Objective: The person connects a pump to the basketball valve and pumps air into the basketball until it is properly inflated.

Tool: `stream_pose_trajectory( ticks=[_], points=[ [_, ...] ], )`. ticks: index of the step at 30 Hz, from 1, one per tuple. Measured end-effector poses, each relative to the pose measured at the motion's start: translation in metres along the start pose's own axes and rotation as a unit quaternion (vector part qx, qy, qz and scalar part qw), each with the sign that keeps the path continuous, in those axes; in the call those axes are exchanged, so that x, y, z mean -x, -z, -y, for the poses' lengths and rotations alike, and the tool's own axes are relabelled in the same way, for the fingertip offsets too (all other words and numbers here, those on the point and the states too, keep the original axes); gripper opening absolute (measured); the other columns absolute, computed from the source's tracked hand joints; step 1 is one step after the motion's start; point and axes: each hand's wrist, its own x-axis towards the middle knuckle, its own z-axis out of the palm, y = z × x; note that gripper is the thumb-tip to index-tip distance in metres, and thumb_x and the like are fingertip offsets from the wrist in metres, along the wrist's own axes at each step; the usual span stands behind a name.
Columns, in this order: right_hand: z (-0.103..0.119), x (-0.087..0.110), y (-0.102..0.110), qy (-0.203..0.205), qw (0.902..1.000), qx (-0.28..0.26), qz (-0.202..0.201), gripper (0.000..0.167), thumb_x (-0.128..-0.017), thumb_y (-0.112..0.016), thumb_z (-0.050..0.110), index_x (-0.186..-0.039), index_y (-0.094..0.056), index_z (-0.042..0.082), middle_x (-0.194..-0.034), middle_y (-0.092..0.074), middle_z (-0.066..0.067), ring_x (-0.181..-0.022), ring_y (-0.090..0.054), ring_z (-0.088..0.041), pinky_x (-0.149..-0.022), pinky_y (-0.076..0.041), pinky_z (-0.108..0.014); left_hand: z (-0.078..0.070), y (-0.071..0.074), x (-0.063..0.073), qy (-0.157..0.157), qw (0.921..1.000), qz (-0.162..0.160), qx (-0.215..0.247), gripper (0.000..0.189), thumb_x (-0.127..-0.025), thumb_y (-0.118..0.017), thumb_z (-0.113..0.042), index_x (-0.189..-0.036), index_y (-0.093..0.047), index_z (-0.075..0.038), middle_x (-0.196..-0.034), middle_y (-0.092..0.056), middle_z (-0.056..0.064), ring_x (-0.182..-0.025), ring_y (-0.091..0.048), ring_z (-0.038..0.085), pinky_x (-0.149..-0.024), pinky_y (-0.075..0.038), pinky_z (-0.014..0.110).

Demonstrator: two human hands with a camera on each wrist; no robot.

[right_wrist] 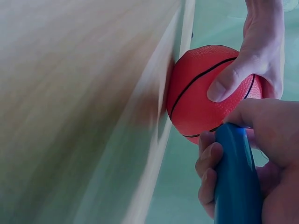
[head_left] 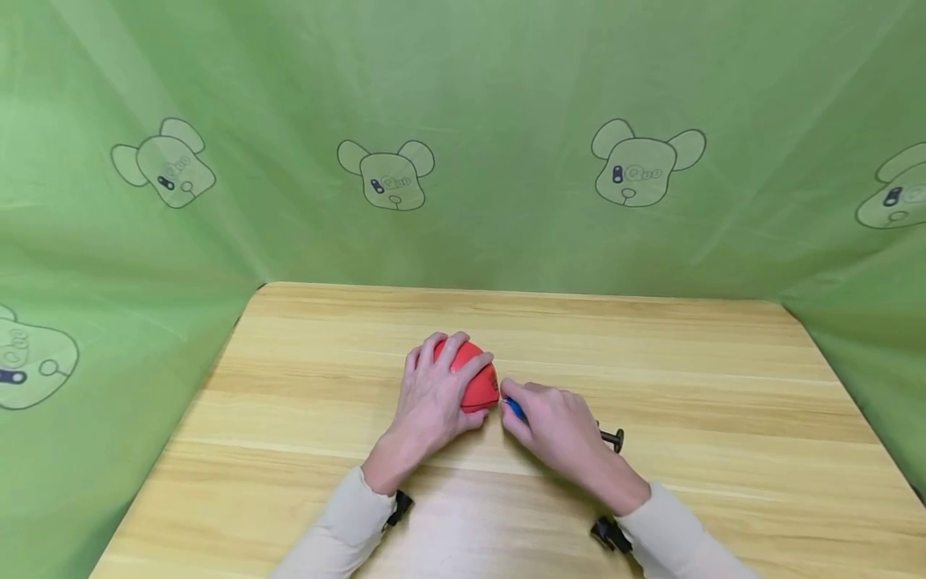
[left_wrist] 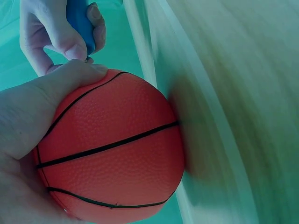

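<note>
A small red basketball [head_left: 481, 391] with black lines sits on the wooden table. My left hand [head_left: 428, 404] grips it from the left and above, fingers spread over the top and thumb along the near side. In my right hand [head_left: 563, 428] is a blue hand pump [right_wrist: 237, 179], its tip pointing at the ball's right side. A thin metal needle [left_wrist: 87, 59] shows at the pump's end, close by the left thumb. Behind the right hand sticks out the pump's black T-shaped handle [head_left: 615, 439]. Where the needle meets the ball is hidden behind fingers.
The light wooden table [head_left: 325, 338] spreads out around both hands. A green curtain [head_left: 499, 241] with printed bear heads hangs along its back and sides. Black camera mounts [head_left: 611, 534] are strapped near the sleeves.
</note>
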Motion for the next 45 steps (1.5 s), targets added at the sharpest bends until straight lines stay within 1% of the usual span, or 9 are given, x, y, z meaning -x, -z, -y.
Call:
stream_pose_trajectory(
  ticks=[9,13,19,23,29,31,34,39,45],
  points=[
    [0.001,0.002,0.001,0.025,0.9990,0.032,-0.019,0.015,-0.095,-0.064,0.023,-0.088,-0.052,0.018,-0.062,-0.038,0.009,-0.046,-0.032,-0.004,-0.040,-0.025,-0.022,0.000,0.001,0.000,0.002,1.0000,0.002,0.003,0.075,-0.069,-0.087,-0.051,-0.137,-0.062,-0.030,-0.144,-0.047,0.008,-0.130,-0.041,0.035,-0.101,-0.039,0.053],
    [0.001,0.002,0.002,0.021,0.9995,0.021,-0.015,0.015,-0.095,-0.065,0.023,-0.088,-0.052,0.018,-0.062,-0.040,0.009,-0.047,-0.034,-0.005,-0.041,-0.027,-0.022,-0.001,0.001,0.000,0.002,1.0000,0.004,0.003,0.074,-0.070,-0.086,-0.052,-0.137,-0.062,-0.030,-0.144,-0.047,0.008,-0.130,-0.041,0.034,-0.100,-0.039,0.053],
    [0.000,0.003,0.004,-0.014,0.9992,-0.036,0.008,0.018,-0.095,-0.066,0.020,-0.086,-0.051,0.020,-0.061,-0.038,0.011,-0.048,-0.035,-0.004,-0.043,-0.027,-0.022,-0.002,0.001,-0.001,-0.002,0.9999,-0.003,0.009,0.072,-0.071,-0.085,-0.051,-0.136,-0.063,-0.030,-0.143,-0.047,0.007,-0.130,-0.041,0.034,-0.100,-0.039,0.053],
    [0.001,0.003,0.006,-0.031,0.9980,-0.051,0.021,0.019,-0.096,-0.066,0.020,-0.085,-0.050,0.021,-0.058,-0.036,0.012,-0.047,-0.034,-0.003,-0.043,-0.026,-0.022,-0.002,0.001,-0.001,-0.001,0.9999,-0.004,0.014,0.071,-0.071,-0.085,-0.051,-0.135,-0.063,-0.030,-0.143,-0.048,0.007,-0.130,-0.041,0.033,-0.100,-0.039,0.053],
    [0.004,0.002,0.009,-0.086,0.9910,-0.087,0.053,0.012,-0.095,-0.067,0.021,-0.089,-0.056,0.021,-0.058,-0.043,0.011,-0.048,-0.040,-0.006,-0.045,-0.031,-0.024,-0.003,0.000,-0.001,-0.003,0.9999,0.002,0.016,0.070,-0.073,-0.084,-0.050,-0.136,-0.063,-0.031,-0.144,-0.047,0.006,-0.131,-0.040,0.033,-0.101,-0.038,0.052],
    [0.005,0.002,0.009,-0.091,0.9902,-0.089,0.057,0.012,-0.095,-0.067,0.021,-0.089,-0.056,0.021,-0.059,-0.044,0.010,-0.048,-0.041,-0.007,-0.046,-0.032,-0.024,-0.003,0.000,-0.001,-0.002,0.9999,0.003,0.015,0.069,-0.073,-0.084,-0.050,-0.136,-0.063,-0.031,-0.144,-0.047,0.006,-0.130,-0.040,0.033,-0.101,-0.038,0.052],
    [0.005,0.003,0.009,-0.074,0.9938,-0.067,0.050,0.015,-0.095,-0.068,0.020,-0.087,-0.054,0.021,-0.058,-0.040,0.011,-0.047,-0.038,-0.006,-0.045,-0.029,-0.023,-0.003,0.000,0.000,-0.002,0.9998,0.002,0.017,0.069,-0.072,-0.085,-0.050,-0.135,-0.063,-0.031,-0.144,-0.047,0.006,-0.130,-0.040,0.033,-0.101,-0.038,0.052],
    [0.004,0.007,0.006,-0.025,0.9995,-0.013,0.012,0.020,-0.094,-0.066,0.020,-0.084,-0.049,0.020,-0.058,-0.035,0.011,-0.047,-0.032,-0.004,-0.043,-0.025,-0.023,-0.003,-0.002,0.000,-0.006,0.9997,-0.006,0.023,0.068,-0.071,-0.085,-0.048,-0.134,-0.065,-0.031,-0.142,-0.049,0.007,-0.129,-0.042,0.033,-0.099,-0.039,0.052],
    [0.003,0.011,0.001,0.020,0.9981,0.044,-0.038,0.013,-0.092,-0.066,0.020,-0.088,-0.054,0.017,-0.061,-0.040,0.007,-0.047,-0.032,-0.007,-0.041,-0.025,-0.024,-0.003,-0.002,0.000,-0.002,0.9997,-0.003,0.025,0.068,-0.071,-0.085,-0.048,-0.134,-0.064,-0.031,-0.142,-0.049,0.006,-0.129,-0.042,0.033,-0.099,-0.039,0.052]
  ],
)
